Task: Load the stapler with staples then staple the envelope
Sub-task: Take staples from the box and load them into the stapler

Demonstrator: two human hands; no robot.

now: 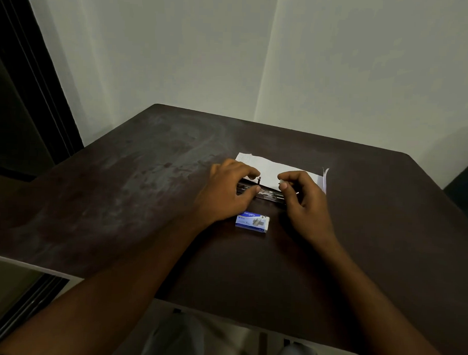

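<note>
Head view: stapler (264, 195) lies between left hand (227, 193) and right hand (303, 198)

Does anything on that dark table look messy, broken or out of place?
Nothing stands out. The white envelope lies flat, the blue staple box sits closed near the person, and both hands, left hand and right hand, work at the opened stapler. The table only looks scuffed.

A dark brown bench (148, 174) with a worn, smudged top and rounded corners stands against pale walls (178, 56) that meet in a corner (269, 59) behind it. A dark door frame (27, 72) runs down the left side. The light is dim and soft.
</note>
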